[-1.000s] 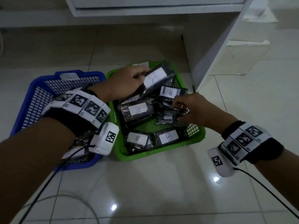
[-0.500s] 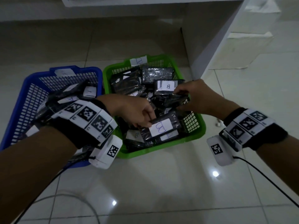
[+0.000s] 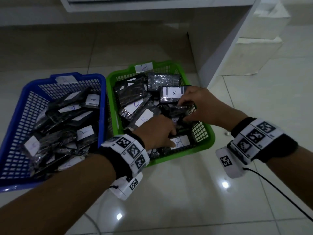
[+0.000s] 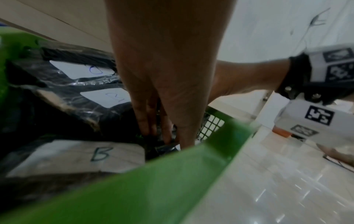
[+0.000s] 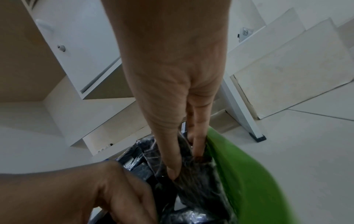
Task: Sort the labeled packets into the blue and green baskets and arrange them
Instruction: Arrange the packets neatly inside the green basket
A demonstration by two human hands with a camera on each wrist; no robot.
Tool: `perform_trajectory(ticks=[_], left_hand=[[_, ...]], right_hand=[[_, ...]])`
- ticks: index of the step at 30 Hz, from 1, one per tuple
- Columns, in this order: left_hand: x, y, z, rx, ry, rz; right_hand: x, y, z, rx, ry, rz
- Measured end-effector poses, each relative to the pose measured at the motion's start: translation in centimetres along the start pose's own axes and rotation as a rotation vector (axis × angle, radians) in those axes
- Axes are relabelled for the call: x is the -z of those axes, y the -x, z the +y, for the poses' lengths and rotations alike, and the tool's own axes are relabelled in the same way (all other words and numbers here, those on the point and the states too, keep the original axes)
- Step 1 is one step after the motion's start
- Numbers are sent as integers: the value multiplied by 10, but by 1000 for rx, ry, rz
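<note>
A green basket (image 3: 177,160) marked B holds several black packets with B labels. To its left stands a blue basket (image 3: 76,76) full of A-labelled packets (image 3: 84,132). My left hand (image 3: 157,133) reaches into the green basket's front. Its fingers and thumb (image 4: 166,137) pinch the edge of a black packet (image 4: 165,147), just past a flat B-labelled packet (image 3: 180,141) (image 4: 91,154). My right hand (image 3: 194,106) (image 5: 184,162) grips another black packet (image 3: 179,111) (image 5: 197,181) against the green basket's right wall (image 5: 249,174).
Both baskets sit on a glossy tiled floor (image 3: 186,200). A white cabinet panel (image 3: 220,56) rises just behind the green basket at the right, with pale boxes (image 3: 257,53) beyond it. A black cable (image 3: 279,189) trails from my right wrist.
My left hand carried a B-labelled packet from the back of the green basket to its front, laid it down and moved onto a neighbouring packet. My right hand stayed at the right side.
</note>
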State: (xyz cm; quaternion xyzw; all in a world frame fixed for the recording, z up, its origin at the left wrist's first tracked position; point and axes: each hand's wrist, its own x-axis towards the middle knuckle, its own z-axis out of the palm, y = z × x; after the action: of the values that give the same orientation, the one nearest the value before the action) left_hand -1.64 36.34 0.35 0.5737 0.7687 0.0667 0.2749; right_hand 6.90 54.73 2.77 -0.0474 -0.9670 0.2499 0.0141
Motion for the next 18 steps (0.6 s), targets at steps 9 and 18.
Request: perform_trajectory(ticks=[9, 18], left_hand=[[9, 4, -4, 66, 172, -235], [46, 17, -16, 183, 275, 315]], right_hand=[[5, -13, 0, -149, 3, 15], [10, -37, -2, -211, 189, -27]])
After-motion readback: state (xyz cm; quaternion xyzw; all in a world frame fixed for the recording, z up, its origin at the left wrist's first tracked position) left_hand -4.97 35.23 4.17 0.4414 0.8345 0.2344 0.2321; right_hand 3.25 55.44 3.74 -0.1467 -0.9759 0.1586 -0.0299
